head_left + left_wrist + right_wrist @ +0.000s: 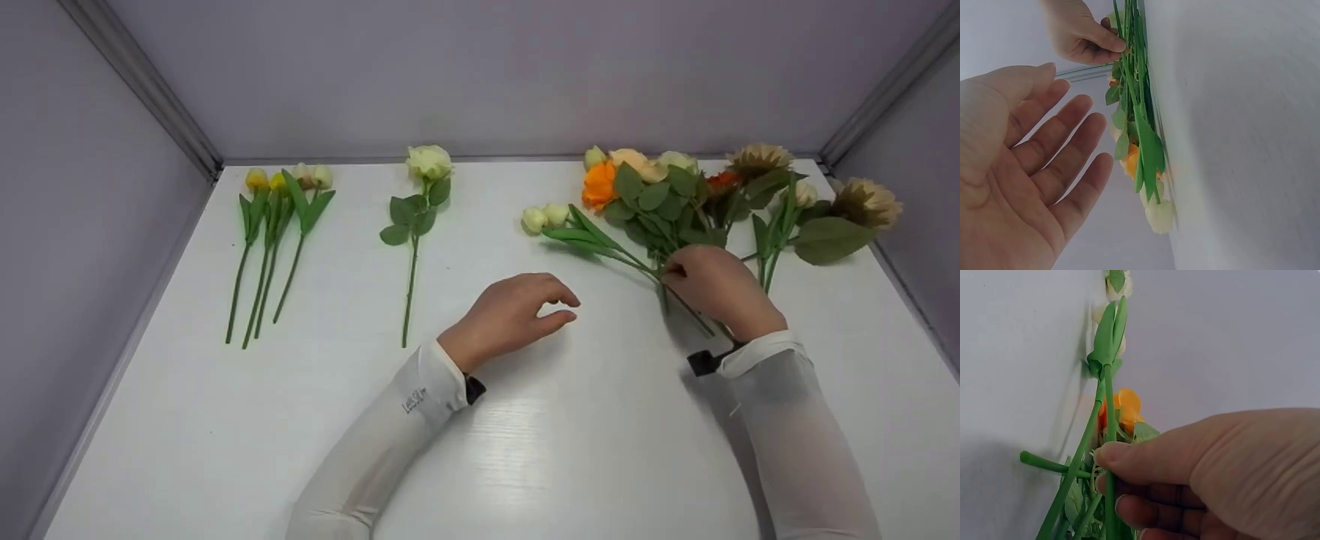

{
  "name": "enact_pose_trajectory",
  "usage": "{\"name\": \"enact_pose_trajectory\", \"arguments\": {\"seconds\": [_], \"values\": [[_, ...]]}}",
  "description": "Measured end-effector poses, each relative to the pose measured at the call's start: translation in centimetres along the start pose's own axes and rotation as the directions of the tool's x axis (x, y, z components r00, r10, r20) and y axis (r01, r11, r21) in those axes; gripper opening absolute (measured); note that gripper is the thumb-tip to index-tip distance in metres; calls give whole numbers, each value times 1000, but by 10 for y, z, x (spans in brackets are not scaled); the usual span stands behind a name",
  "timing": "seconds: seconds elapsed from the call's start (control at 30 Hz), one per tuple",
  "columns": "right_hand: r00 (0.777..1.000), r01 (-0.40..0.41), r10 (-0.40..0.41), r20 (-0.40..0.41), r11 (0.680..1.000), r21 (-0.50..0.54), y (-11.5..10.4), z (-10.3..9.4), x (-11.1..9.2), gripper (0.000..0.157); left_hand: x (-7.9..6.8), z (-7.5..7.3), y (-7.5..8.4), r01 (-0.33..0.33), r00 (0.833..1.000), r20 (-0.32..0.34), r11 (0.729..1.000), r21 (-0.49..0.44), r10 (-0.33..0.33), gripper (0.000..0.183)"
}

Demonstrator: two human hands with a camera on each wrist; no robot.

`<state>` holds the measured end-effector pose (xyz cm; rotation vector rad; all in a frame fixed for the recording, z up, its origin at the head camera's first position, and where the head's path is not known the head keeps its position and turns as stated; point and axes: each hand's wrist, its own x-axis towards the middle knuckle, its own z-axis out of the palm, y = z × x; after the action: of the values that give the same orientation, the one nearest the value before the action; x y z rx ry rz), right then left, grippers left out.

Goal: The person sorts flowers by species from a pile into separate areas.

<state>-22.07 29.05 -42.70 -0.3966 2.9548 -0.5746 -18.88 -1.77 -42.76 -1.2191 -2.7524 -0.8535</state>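
Note:
On the right side of the table, my right hand (pixel 716 289) pinches a green tulip stem (pixel 1108 433) between thumb and forefinger. Two pale tulips (pixel 546 218) lie there side by side, their stems running to that hand; both stems show in the right wrist view. Beyond the fingers is a heap of artificial flowers, with an orange flower (pixel 599 186), a peach rose (pixel 637 163) and many leaves. The lower stems are partly hidden by the hand. My left hand (pixel 514 311) hovers near the middle, fingers loosely bent and palm bare in the left wrist view.
A single white rose (pixel 430 162) lies at the back centre. Several tulips, yellow (pixel 256 180) and pale (pixel 321 177), lie at the left. Beige sunflowers (pixel 868 202) and another tulip stem (pixel 766 262) are at the right. Grey walls (pixel 480 82) enclose the white table (pixel 225 450).

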Motion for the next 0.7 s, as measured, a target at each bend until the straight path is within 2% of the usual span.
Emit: {"name": "enact_pose_trajectory", "arguments": {"seconds": [0.3, 0.43, 0.5, 0.6, 0.63, 0.7], "values": [[999, 48, -48, -13, 998, 31, -4, -1, 1, 18, -1, 2, -2, 26, 1000, -8, 999, -30, -26, 19], [999, 38, -37, -14, 997, 72, -4, 1, 1, 19, 0, 1, -3, 77, 997, -13, 996, -55, -77, 18], [1000, 23, -22, -12, 994, 105, -5, 1, 1, 21, 0, 0, -3, 115, 993, -22, 989, -97, -118, 17], [1000, -4, 7, -13, 985, 174, -10, 0, 0, 25, 1, 0, -6, 187, 978, -51, 955, -230, -204, 14], [1000, -10, 13, -14, 980, 201, -13, 1, 1, 26, 2, 1, -7, 213, 969, -59, 932, -292, -240, 14], [1000, -18, 23, -16, 965, 263, -21, 2, 1, 29, 2, 2, -10, 249, 948, -70, 864, -437, -309, 12]]}}
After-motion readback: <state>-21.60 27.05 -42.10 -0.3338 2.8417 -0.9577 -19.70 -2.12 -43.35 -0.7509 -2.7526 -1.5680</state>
